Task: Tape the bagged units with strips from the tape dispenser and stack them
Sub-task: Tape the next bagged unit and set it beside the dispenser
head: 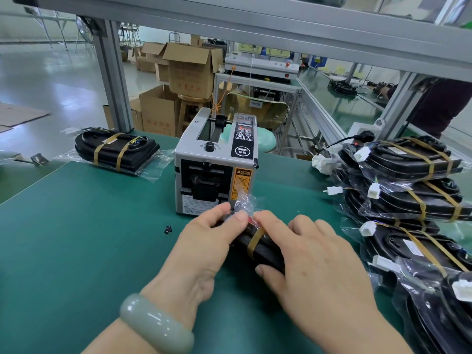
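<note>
A green surface (89,238) fills the foreground under a grey aluminium frame, with several open cardboard boxes (190,70) on the floor behind it.

One tape dispenser (215,164) stands at the middle of the surface. Its top bears a black oval reading "SEMI" above two Chinese characters, and its front carries a yellow label headed "CAUTION" (the smaller print is too fine to read).

Just in front of it, one bagged unit (265,251) lies under both hands with a single amber tape strip (255,241) across it. The left hand (201,246) has its grip pinched on the far end, where the clear bag bunches up. The right hand (314,261) has its grip wrapped round the unit, thumb at the near edge and forefinger on the strip. A pale green bangle (155,325) sits on the left wrist.

One taped unit (115,149) with two strips lies alone at the far left. A stack (413,198) of at least four taped units leans at the right, white connectors poking out. One small black scrap (167,229) lies left of the hands.
</note>
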A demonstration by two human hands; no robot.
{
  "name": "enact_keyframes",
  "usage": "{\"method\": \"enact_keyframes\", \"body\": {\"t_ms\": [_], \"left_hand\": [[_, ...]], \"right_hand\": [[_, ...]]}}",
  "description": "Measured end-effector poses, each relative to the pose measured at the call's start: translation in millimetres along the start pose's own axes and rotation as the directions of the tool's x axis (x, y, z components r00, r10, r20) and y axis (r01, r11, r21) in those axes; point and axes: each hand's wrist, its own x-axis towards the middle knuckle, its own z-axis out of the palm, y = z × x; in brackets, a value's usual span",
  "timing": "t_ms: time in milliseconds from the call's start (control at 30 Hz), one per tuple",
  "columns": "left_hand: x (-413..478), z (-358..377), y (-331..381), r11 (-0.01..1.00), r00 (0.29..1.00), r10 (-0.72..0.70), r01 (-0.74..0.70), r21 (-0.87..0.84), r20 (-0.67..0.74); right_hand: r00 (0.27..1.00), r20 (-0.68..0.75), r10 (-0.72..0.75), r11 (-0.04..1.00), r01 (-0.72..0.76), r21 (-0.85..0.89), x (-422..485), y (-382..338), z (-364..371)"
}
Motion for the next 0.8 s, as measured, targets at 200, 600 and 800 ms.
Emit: {"method": "enact_keyframes", "body": {"t_ms": [200, 600, 800], "left_hand": [[5.7, -9.4, -2.4, 0.998, 0.998, 0.008, -0.012, 0.068, 0.064], [12.5, -9.6, -0.9, 0.977, 0.982, 0.141, -0.159, 0.143, 0.129], [15.6, -15.7, -3.0, 0.975, 0.973, 0.129, -0.16, 0.155, 0.19]], "right_hand": [[0.999, -0.034, -0.006, 1.0, 0.007, 0.013, 1.4, -0.1, -1.5], [0.777, -0.616, 0.127, 0.877, 0.202, 0.436, -37.5, 37.6, 36.0], [0.951, -0.202, 0.233, 0.61, 0.019, 0.792, -35.1, 33.1, 40.2]]}}
